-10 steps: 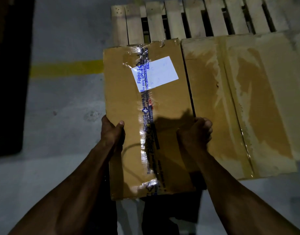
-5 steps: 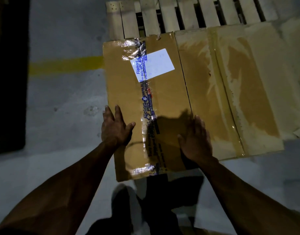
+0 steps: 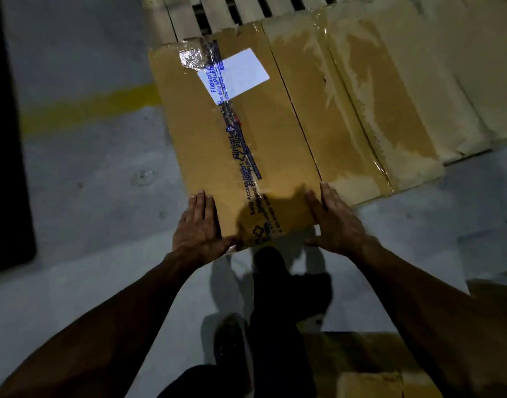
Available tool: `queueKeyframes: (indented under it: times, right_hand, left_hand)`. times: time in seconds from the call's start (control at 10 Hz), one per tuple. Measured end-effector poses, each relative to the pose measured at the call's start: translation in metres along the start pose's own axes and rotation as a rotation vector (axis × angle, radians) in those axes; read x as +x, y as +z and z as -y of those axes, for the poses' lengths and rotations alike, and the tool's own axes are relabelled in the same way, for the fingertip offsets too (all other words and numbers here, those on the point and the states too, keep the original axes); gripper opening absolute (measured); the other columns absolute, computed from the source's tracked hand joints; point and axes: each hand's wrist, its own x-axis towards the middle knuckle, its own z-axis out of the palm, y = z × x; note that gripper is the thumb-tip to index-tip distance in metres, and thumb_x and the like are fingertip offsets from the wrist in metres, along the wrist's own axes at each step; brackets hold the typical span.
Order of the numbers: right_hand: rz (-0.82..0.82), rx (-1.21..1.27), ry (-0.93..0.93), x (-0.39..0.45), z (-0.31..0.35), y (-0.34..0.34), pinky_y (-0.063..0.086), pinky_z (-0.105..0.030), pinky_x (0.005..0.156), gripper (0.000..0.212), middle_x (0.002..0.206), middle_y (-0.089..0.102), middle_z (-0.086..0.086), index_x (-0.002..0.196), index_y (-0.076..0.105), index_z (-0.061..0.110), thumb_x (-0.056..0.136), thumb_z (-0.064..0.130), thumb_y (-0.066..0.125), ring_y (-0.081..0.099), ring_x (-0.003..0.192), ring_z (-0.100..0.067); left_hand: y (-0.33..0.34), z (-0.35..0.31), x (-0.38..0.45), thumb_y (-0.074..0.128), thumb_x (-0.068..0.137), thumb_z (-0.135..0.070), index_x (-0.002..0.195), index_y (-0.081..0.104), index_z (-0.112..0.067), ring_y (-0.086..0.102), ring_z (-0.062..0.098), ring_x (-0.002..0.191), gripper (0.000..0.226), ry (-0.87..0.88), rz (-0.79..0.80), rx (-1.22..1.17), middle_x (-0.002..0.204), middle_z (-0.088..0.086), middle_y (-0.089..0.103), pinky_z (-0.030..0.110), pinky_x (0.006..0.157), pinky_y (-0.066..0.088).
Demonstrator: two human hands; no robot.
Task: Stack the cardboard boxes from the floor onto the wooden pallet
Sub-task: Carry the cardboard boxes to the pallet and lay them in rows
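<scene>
Left hand and right hand: both flat-fingered, grasping nothing, pressing against the near corners of the labelled cardboard box, apparently to square it into place. The box is lying on the wooden pallet at its near left corner, its long side sitting flush against a taped neighbouring box, probably to be keeping the row tight. Another box is waiting on the floor by the person's feet.
</scene>
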Motion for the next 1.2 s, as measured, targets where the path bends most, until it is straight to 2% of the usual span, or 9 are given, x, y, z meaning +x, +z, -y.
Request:
queueKeyframes:
  times: [0.2, 0.3, 0.5, 0.6, 0.8, 0.9, 1.0, 1.1, 1.2]
  right_hand:
    - [-0.186, 0.037, 0.063, -0.004, 0.006, 0.009, 0.02, -0.047, 0.121, 0.095, 0.167, -0.002, -0.02, 0.159, 0.005, 0.043, 0.093, 0.018, 0.068, 0.005, 0.154, -0.038]
    - [-0.278, 0.072, 0.093, -0.002, 0.007, 0.011, 0.032, -0.049, 0.115, 0.069, 0.161, 0.021, -0.021, 0.159, 0.022, 0.03, 0.1, 0.026, 0.058, 0.025, 0.146, -0.039]
    - [-0.381, -0.073, -0.003, -0.001, 0.003, 0.014, 0.047, -0.047, 0.083, 0.055, 0.125, 0.047, -0.02, 0.147, 0.044, 0.024, 0.095, 0.021, 0.062, 0.049, 0.108, -0.038]
    - [-0.365, 0.022, 0.088, 0.002, 0.004, 0.013, 0.048, -0.048, 0.088, 0.045, 0.123, 0.053, -0.015, 0.136, 0.051, 0.018, 0.099, 0.043, 0.056, 0.053, 0.107, -0.034]
    - [-0.167, 0.096, 0.095, -0.002, 0.014, 0.002, 0.039, -0.049, 0.108, 0.066, 0.151, 0.029, -0.026, 0.152, 0.036, 0.025, 0.092, 0.013, 0.061, 0.033, 0.138, -0.047]
    - [-0.178, 0.226, -0.053, -0.023, 0.026, -0.025, 0.043, -0.043, 0.1, 0.04, 0.132, 0.052, -0.018, 0.126, 0.062, 0.012, 0.089, 0.02, 0.048, 0.049, 0.123, -0.04]
    - [-0.222, 0.527, 0.119, -0.058, 0.035, -0.044, 0.047, -0.042, 0.094, 0.025, 0.122, 0.062, -0.015, 0.113, 0.068, 0.013, 0.097, 0.02, 0.05, 0.057, 0.115, -0.038]
    - [-0.12, 0.876, 0.428, -0.099, 0.043, -0.061, 0.043, -0.04, 0.105, 0.042, 0.134, 0.059, -0.012, 0.139, 0.056, 0.019, 0.1, 0.037, 0.053, 0.054, 0.125, -0.034]
    - [-0.141, 1.095, 0.58, -0.141, 0.05, -0.076, 0.044, -0.039, 0.105, 0.046, 0.135, 0.058, -0.013, 0.14, 0.054, 0.012, 0.099, 0.033, 0.056, 0.054, 0.127, -0.035]
  left_hand:
    - [0.006, 0.002, -0.004, 0.041, 0.068, -0.091, 0.157, -0.012, -0.007, -0.015, 0.026, 0.153, 0.134, 0.041, -0.017, 0.017, 0.164, 0.011, -0.021, 0.039, 0.125, 0.002]
    - [0.011, 0.002, -0.004, 0.048, 0.069, -0.088, 0.158, -0.011, -0.008, -0.013, 0.025, 0.153, 0.133, 0.037, -0.056, 0.006, 0.165, 0.01, -0.019, 0.039, 0.123, 0.002]
    - [0.012, -0.002, -0.003, 0.059, 0.074, -0.081, 0.157, -0.009, -0.006, -0.012, 0.027, 0.153, 0.131, 0.035, -0.059, -0.008, 0.165, 0.012, -0.017, 0.038, 0.124, 0.001]
    - [0.009, -0.006, -0.003, 0.059, 0.078, -0.077, 0.157, -0.01, -0.005, -0.013, 0.028, 0.153, 0.127, 0.011, -0.032, -0.005, 0.165, 0.013, -0.018, 0.037, 0.123, 0.0]
    - [-0.009, -0.023, 0.0, 0.066, 0.08, -0.068, 0.157, -0.006, -0.002, -0.006, 0.031, 0.154, 0.124, -0.108, 0.089, 0.042, 0.165, 0.017, -0.014, 0.038, 0.125, 0.009]
    - [-0.035, -0.041, -0.001, 0.073, 0.075, -0.053, 0.148, 0.039, -0.012, 0.034, 0.031, 0.143, 0.09, -0.192, 0.175, -0.067, 0.161, 0.013, 0.023, 0.04, 0.114, 0.037]
    - [-0.061, -0.068, -0.011, 0.062, 0.067, -0.061, 0.107, 0.061, -0.022, 0.057, 0.025, 0.108, 0.055, -0.124, 0.182, -0.102, 0.121, 0.005, 0.061, 0.037, 0.092, 0.052]
    - [-0.093, -0.111, -0.044, 0.061, 0.093, -0.041, 0.11, 0.06, -0.014, 0.057, 0.03, 0.104, 0.032, -0.036, 0.189, -0.128, 0.117, 0.012, 0.062, 0.031, 0.083, 0.047]
    - [-0.115, -0.134, -0.069, 0.054, 0.1, -0.033, 0.124, 0.062, -0.007, 0.059, 0.033, 0.114, 0.036, 0.051, 0.131, -0.216, 0.129, 0.018, 0.062, 0.033, 0.087, 0.045]
